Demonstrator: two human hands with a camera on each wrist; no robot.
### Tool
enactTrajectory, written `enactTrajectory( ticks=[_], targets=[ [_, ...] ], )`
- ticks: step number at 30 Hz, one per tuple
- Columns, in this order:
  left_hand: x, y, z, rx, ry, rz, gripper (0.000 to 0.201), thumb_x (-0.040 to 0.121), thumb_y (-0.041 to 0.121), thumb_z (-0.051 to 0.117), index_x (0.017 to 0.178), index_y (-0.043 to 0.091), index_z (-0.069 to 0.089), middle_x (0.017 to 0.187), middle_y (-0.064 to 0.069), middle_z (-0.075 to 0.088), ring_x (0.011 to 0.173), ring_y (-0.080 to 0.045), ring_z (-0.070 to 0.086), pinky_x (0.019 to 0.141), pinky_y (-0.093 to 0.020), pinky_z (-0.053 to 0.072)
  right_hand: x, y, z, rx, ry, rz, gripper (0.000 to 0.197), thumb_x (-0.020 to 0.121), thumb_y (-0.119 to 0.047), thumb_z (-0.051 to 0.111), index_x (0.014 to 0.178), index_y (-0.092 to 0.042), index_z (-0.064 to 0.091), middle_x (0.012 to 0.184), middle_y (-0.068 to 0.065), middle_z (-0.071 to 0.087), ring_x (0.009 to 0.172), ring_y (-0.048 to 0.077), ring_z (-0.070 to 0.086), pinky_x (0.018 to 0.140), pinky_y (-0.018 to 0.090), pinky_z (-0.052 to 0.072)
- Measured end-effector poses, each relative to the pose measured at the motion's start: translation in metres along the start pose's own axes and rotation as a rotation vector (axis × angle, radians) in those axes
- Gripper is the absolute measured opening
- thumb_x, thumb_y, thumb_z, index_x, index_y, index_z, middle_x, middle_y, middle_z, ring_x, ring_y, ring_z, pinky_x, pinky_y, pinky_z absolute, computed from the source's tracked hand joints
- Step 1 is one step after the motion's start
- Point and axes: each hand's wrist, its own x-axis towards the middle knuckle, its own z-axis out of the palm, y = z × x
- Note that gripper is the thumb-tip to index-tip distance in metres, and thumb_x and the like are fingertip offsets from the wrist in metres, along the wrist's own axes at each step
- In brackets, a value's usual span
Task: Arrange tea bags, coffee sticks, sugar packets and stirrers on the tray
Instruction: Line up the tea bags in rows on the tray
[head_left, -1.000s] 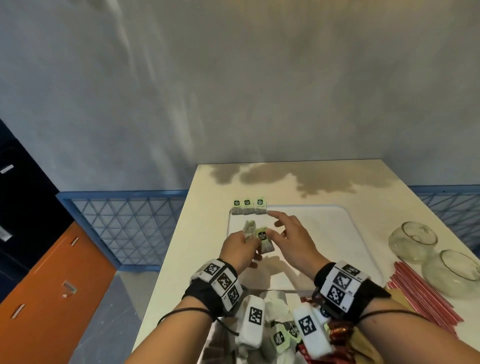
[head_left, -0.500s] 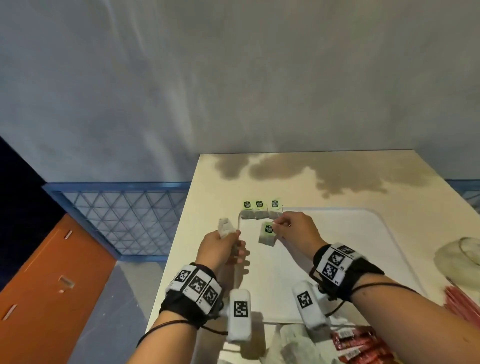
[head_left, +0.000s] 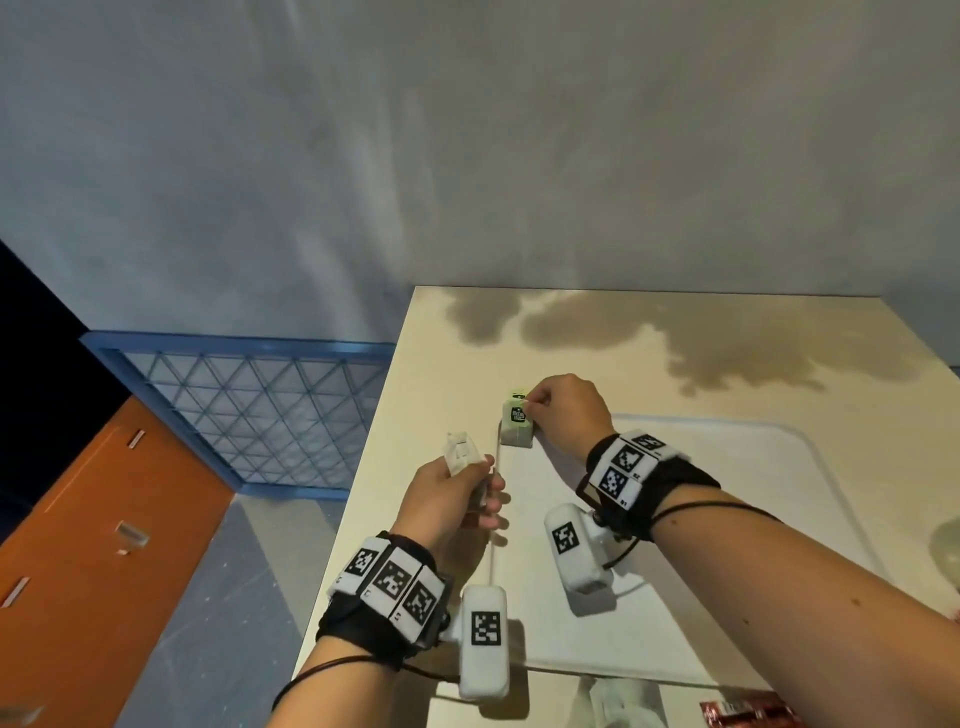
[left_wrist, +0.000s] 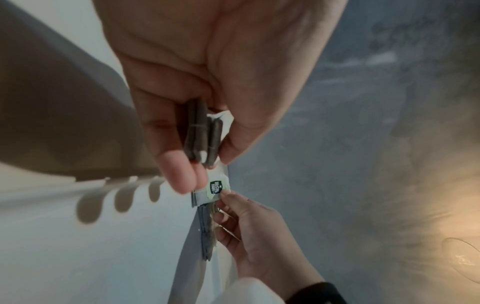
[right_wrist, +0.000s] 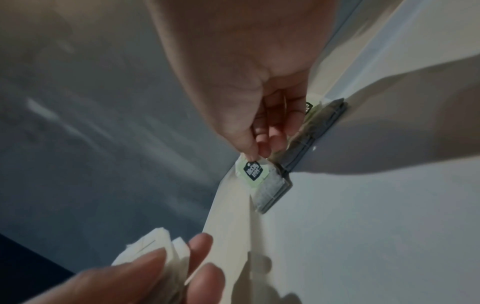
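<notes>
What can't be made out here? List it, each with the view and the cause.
- Row of tea bags on the tray: head view, the right hand covers most, so no count.
- Number of tea bags held by the left hand: fingers overlap them in all views.
- Tag print: too blurred to read.
- Red packets: head view, cut off by the bottom edge.

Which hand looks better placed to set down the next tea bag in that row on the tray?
The right hand, probably. It is already at the row in the tray's far left corner, pinching a tea bag's green tag. The left hand sits nearer, gripping spare tea bags over the table beside the tray.
</notes>
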Motion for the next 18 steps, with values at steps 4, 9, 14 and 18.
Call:
enactTrajectory(
  ticks=[4, 9, 14, 18],
  targets=[
    [-0.003, 0.001, -0.002, -0.031, -0.056, -0.018, 0.018, 0.096, 0.009, 0.047, 0.091, 0.0, 0.062, 0.079, -0.019, 0.06, 0.057, -0.025, 0.057, 0.054, -0.032, 0.055, -0.002, 0.001, -0.001, 0.007, 0.001, 0.052, 0.016, 0.09, -0.021, 0.065, 0.103, -0.016, 0.073, 0.104, 0.004, 0.071, 0.1, 0.025, 0.064, 0.082, 0.033, 0.051],
    [-0.011, 0.002, 0.003, -0.017, -0.16, 0.011, 0.022, 0.103, 0.005, 0.041, 0.113, -0.005, 0.057, 0.093, -0.02, 0.067, 0.075, -0.029, 0.067, 0.056, -0.031, 0.058, -0.026, 0.003, -0.017, 0.27, -0.03, -0.004, 0.017, 0.088, -0.022, 0.07, 0.104, -0.015, 0.071, 0.099, 0.007, 0.07, 0.089, 0.022, 0.065, 0.084, 0.034, 0.052],
    [-0.025, 0.002, 0.018, 0.139, -0.18, 0.121, 0.016, 0.1, 0.005, 0.049, 0.103, -0.003, 0.062, 0.086, -0.019, 0.069, 0.073, -0.025, 0.068, 0.064, -0.032, 0.06, -0.074, -0.001, -0.048, 0.608, -0.226, -0.103, 0.019, 0.092, -0.026, 0.067, 0.105, -0.012, 0.072, 0.097, 0.01, 0.072, 0.069, 0.007, 0.061, 0.058, 0.016, 0.047],
    [-0.04, 0.002, 0.031, 0.155, -0.218, 0.164, 0.008, 0.096, 0.006, 0.057, 0.101, 0.001, 0.063, 0.091, -0.016, 0.07, 0.074, -0.022, 0.069, 0.069, -0.03, 0.06, -0.104, 0.008, -0.063, 0.526, -0.216, -0.249, 0.014, 0.089, -0.018, 0.071, 0.103, -0.015, 0.074, 0.088, -0.002, 0.071, 0.068, -0.003, 0.057, 0.062, 0.012, 0.043]
  ],
)
